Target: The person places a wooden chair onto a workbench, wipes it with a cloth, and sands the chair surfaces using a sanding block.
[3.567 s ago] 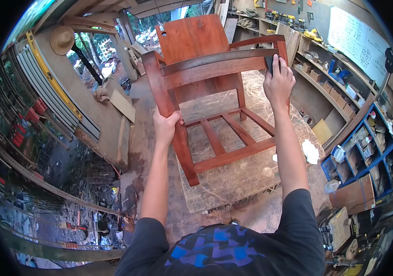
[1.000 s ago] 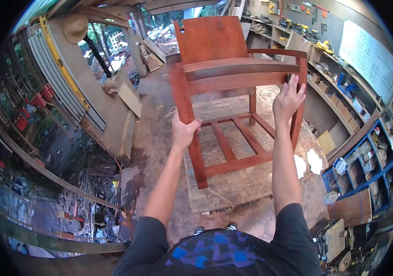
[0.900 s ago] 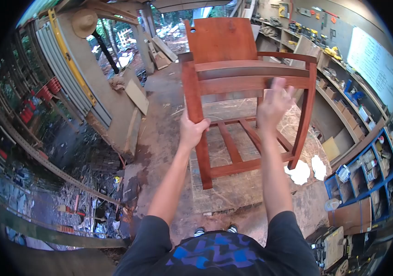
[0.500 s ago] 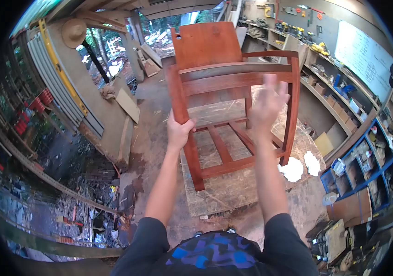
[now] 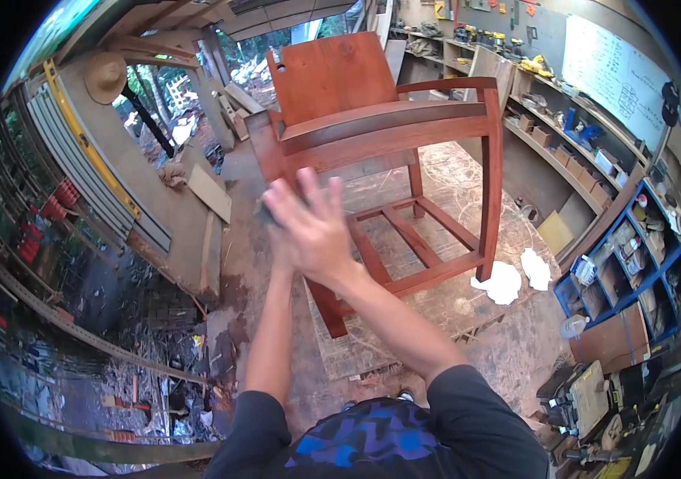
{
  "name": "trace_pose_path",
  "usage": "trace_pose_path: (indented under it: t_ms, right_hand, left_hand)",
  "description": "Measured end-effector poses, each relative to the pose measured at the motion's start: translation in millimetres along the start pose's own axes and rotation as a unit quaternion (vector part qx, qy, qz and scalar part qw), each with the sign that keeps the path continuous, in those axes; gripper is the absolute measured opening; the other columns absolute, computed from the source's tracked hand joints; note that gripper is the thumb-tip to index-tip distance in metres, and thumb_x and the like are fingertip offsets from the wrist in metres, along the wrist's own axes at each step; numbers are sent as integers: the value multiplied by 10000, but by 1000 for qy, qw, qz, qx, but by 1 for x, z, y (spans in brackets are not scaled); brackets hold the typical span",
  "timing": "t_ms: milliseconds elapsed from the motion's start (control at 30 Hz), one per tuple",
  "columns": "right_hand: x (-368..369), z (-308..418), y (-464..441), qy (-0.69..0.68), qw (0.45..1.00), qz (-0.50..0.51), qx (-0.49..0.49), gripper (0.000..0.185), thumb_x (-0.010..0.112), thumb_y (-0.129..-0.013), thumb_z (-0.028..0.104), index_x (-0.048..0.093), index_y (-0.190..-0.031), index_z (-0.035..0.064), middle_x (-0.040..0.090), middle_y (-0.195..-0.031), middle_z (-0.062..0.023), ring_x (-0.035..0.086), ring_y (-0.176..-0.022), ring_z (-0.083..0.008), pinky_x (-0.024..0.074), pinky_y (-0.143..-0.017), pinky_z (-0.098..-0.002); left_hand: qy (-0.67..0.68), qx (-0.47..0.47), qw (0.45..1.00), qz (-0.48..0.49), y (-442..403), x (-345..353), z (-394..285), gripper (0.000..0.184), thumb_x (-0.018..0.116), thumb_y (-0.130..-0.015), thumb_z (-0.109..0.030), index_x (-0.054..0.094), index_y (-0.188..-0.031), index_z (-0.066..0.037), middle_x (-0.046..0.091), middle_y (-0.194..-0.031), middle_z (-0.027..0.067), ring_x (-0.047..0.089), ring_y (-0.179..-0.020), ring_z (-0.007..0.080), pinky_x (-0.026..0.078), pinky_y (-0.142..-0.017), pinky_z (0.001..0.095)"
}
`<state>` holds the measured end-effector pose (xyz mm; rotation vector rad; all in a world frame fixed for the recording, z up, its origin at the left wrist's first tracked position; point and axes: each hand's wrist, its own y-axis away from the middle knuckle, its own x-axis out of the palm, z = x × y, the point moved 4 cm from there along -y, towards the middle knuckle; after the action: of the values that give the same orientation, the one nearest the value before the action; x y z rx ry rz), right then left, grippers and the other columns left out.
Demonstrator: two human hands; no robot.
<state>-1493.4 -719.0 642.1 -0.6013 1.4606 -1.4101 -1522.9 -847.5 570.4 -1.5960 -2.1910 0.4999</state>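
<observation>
A reddish-brown wooden armchair (image 5: 384, 136) stands in front of me, its slatted seat frame low and a broad panel at the far side. My right hand (image 5: 316, 235) is open, fingers spread and slightly blurred, in front of the chair's near left leg. Whether its palm touches the wood or my other hand, I cannot tell. Behind it, at the same leg, is my left hand (image 5: 280, 246); its fingers are mostly hidden. Under the chair lies a worn wooden board (image 5: 364, 345).
Crumpled white cloths or papers (image 5: 500, 283) lie by the chair's right leg. A blue compartment shelf (image 5: 604, 307) and wall shelves (image 5: 556, 152) line the right side. On the left, a yellow level (image 5: 89, 136) leans on a wall. A dark case (image 5: 588, 399) sits lower right.
My right hand has swung left and down, from the chair's right side to its near left leg, now covering my left hand. The view has shifted slightly to the right.
</observation>
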Motion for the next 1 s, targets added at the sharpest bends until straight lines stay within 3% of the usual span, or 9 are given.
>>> trace_pose_path:
  t_ms: [67,133,167,233,533,633,767,900,1000]
  right_hand:
    - [-47,-47,-3,95,987,-123,32,455,587,-935,118,581,-1387,73,550,-1440,-180,325,-1468,-390,178,-1203,-538]
    - [-96,-129,-2,123,958,-224,127,398,481,-1021,128,553,-1404,46,533,-1452,-178,376,-1419,-413,201,-1182,-546]
    - [-114,-171,2,218,930,-206,210,398,479,-1029,167,553,-1412,88,514,-1486,-119,343,-1438,-400,184,-1185,-559]
    - [-128,-225,10,278,913,-203,218,415,516,-1013,209,551,-1420,135,535,-1473,-64,358,-1426,-393,190,-1173,-608]
    - [-131,-259,-8,287,919,-196,185,423,488,-1029,256,544,-1432,141,515,-1494,-60,345,-1438,-385,178,-1182,-597]
    - [-127,-256,-6,257,926,-196,194,424,471,-1037,242,537,-1444,139,497,-1509,-76,341,-1435,-417,140,-1187,-607]
    - [-46,-144,-15,128,973,-168,88,474,538,-977,147,537,-1451,154,480,-1528,-58,277,-1492,-372,81,-1204,-599]
    - [4,-20,-18,39,999,17,15,535,642,-887,140,573,-1417,146,553,-1463,-61,307,-1487,-344,108,-1208,-589]
    - [-57,-59,-24,106,988,-112,26,506,627,-899,131,587,-1403,153,560,-1453,-74,331,-1472,-355,142,-1194,-599]
  left_hand:
    - [-4,10,1000,-14,-6,3,1,447,663,-801,37,505,-1216,-15,645,-880,82,653,-738,173,535,-683,312]
    - [41,3,999,1,-1,13,-17,374,651,-804,54,510,-1145,-3,625,-779,67,620,-622,161,515,-603,313]
    - [42,0,999,-5,0,14,-18,360,650,-805,58,509,-1132,0,618,-759,64,611,-601,158,509,-586,311]
    - [45,-1,999,-9,2,14,-17,346,648,-805,66,508,-1116,6,611,-742,60,603,-585,154,502,-569,305]
    - [39,-8,999,-12,7,16,-18,354,659,-796,72,509,-1111,8,604,-715,63,608,-591,157,505,-570,300]
    - [29,-18,999,-2,7,12,-16,364,660,-794,73,508,-1118,8,610,-717,64,610,-595,157,506,-574,301]
    - [27,-3,1000,7,8,11,-20,359,652,-798,70,507,-1120,6,619,-732,68,614,-599,159,510,-579,302]
    - [49,83,993,-68,-2,20,-23,356,648,-805,60,506,-1126,7,623,-757,71,616,-602,162,512,-581,304]
    - [52,7,999,10,2,14,-21,357,653,-809,47,506,-1132,6,627,-781,73,617,-608,162,514,-582,305]
